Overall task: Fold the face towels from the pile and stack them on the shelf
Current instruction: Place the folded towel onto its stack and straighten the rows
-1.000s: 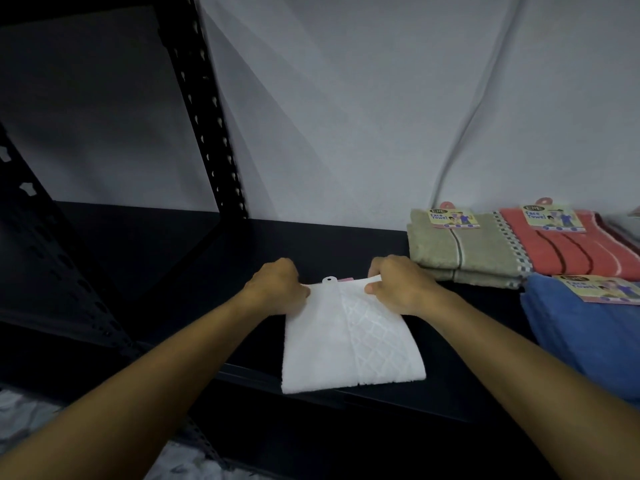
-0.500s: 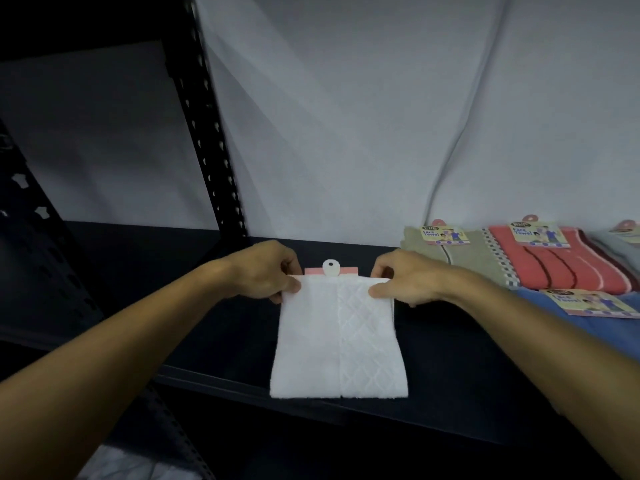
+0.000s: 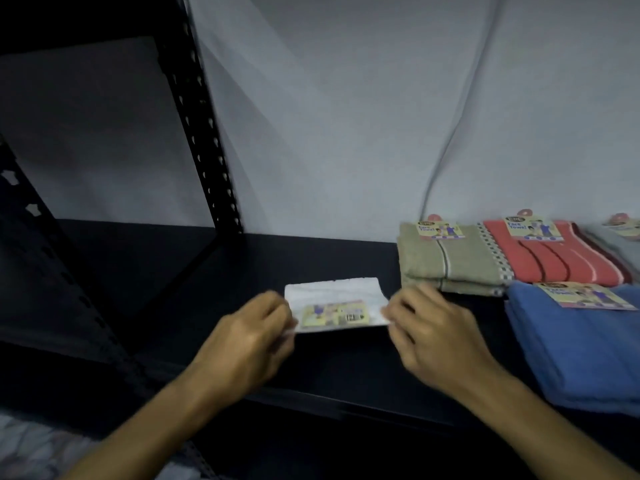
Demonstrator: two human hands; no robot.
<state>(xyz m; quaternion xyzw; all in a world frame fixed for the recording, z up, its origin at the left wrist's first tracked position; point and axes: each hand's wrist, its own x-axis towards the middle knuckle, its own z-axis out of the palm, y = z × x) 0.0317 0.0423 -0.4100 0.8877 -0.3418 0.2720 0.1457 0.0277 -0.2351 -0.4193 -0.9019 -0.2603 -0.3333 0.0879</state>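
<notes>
A white face towel (image 3: pixel 334 292) lies folded small on the dark shelf (image 3: pixel 194 289), its yellow paper label (image 3: pixel 333 315) facing up on the near side. My left hand (image 3: pixel 247 344) pinches the towel's near left corner. My right hand (image 3: pixel 434 336) pinches its near right corner. Both hands are motion-blurred. Pale fabric, perhaps the pile (image 3: pixel 31 452), shows at the bottom left below the shelf.
Folded labelled towels lie at the right: a beige stack (image 3: pixel 446 263), a red striped one (image 3: pixel 557 259) behind, a blue one (image 3: pixel 588 351) in front, and a grey edge (image 3: pixel 625 245) at the far right. A black perforated post (image 3: pixel 204 140) rises left of centre before a grey backdrop.
The long white towel that hung over the shelf's front edge is now folded in half away from me, label side up. Both hands moved with its near end.
</notes>
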